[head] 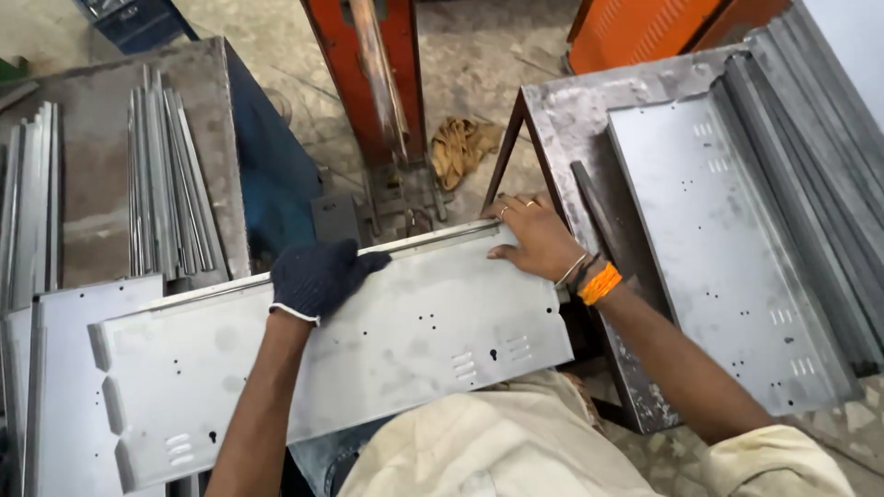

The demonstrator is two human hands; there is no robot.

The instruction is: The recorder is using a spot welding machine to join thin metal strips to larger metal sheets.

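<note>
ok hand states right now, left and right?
Left hand: gloved, closed over the far edge of the sheet-metal panel.
Right hand: bare, fingers flat on the same panel's far edge, pressing rather than gripping.

Left hand in a dark blue knitted glove, white cuff at the wrist, clamped over the far long edge of the flat grey sheet-metal panel, about mid-length, fingers curled over that edge. Bare left forearm running straight up across the panel from its near edge. Right hand bare, pressed palm-down on the panel's far right corner, fingers spread flat and pointing left along the edge, rings on two of them. Thin bangle and bright orange thread round the right wrist. Right forearm angling in from past the panel's right end, elbow bent, pale sleeve at the upper arm.
</note>
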